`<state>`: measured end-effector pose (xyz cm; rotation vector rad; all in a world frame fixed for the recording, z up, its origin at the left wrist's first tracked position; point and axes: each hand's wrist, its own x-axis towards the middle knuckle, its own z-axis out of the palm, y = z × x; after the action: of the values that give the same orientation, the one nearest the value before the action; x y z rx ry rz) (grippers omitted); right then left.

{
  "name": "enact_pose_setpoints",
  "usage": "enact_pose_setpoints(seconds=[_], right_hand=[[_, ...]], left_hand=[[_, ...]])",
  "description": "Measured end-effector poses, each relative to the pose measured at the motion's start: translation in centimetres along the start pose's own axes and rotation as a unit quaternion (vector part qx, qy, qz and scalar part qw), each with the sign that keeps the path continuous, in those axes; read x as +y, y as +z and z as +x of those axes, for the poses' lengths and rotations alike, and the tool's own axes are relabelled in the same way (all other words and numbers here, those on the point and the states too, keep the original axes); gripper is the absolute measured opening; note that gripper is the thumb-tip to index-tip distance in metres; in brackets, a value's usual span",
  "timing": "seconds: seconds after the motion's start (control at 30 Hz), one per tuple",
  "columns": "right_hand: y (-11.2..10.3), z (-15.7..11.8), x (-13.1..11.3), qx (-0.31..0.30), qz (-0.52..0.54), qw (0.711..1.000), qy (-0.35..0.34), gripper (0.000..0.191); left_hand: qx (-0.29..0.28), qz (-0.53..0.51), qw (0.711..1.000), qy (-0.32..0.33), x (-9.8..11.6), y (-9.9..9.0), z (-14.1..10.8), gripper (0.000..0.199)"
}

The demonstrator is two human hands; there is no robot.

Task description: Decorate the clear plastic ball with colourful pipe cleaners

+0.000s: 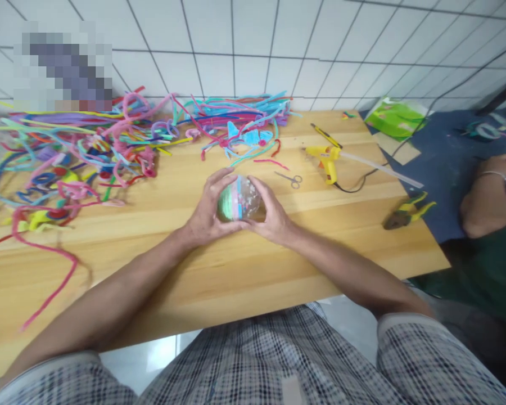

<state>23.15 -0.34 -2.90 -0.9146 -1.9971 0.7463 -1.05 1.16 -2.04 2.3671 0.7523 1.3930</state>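
Both hands close around a rounded object (241,198) above the front-middle part of the bench (219,275), the left hand (206,209) cupping its left side and the right hand (274,212) its right side. The fingers curve along the far side, with a gap between the two sets, while the thumbs come close together along the near side. The object's green end faces left and its clear end, flecked with white, faces right; blue and pink bands between them run away from the person, so the axis through the two ends lies left to right (its outline is nearly round, so I cannot tell whether that is truly the longer axis). Whether it touches the bench is hidden. Beyond the hands and to the left lies a tangled heap of fuzzy stems (122,140), with a light-blue fuzzy piece (251,135) farther back. Small scissors (294,181) lie right of the hands, handles to the right. Farther right, a yellow glue gun (326,160) points its nozzle left, a clear stick (382,169) running from its back past the bench edge. A yellow cutter (325,135) lies just behind it, and pliers (407,212) lie at the right edge, yellow handles outward. Another person's arm (487,194) shows at far right.
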Motion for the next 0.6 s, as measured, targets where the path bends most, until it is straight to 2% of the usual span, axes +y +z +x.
enact_pose_setpoints(seconds=[0.07, 0.2, 0.37, 0.43, 0.5, 0.6], right_hand=[[0.0, -0.2, 0.0, 0.009, 0.015, 1.000, -0.010, 0.111], [-0.4, -0.8, -0.3, 0.027, 0.030, 0.999, 0.001, 0.101], [-0.7, -1.2, -0.1, 0.044, 0.068, 0.997, 0.016, 0.092], [-0.6, -1.3, 0.2, 0.058, 0.091, 0.994, 0.023, 0.087], [-0.5, -1.3, 0.5, 0.066, 0.111, 0.991, 0.037, 0.083], [-0.4, -1.4, 0.6, 0.074, 0.127, 0.987, 0.071, 0.080]], left_hand=[[0.001, -0.008, 1.000, 0.002, 0.1, 0.1, 0.0, 0.118], [-0.020, -0.033, 0.999, -0.026, 0.1, 0.4, 0.0, 0.093], [0.027, -0.060, 0.997, -0.039, -0.1, 0.3, -0.2, 0.091], [0.056, -0.081, 0.991, -0.090, 0.1, 0.1, -0.2, 0.084], [0.106, -0.124, 0.970, -0.179, 0.4, -0.1, 0.0, 0.067], [0.208, -0.201, 0.903, -0.319, 0.4, -0.2, 0.7, 0.043]])
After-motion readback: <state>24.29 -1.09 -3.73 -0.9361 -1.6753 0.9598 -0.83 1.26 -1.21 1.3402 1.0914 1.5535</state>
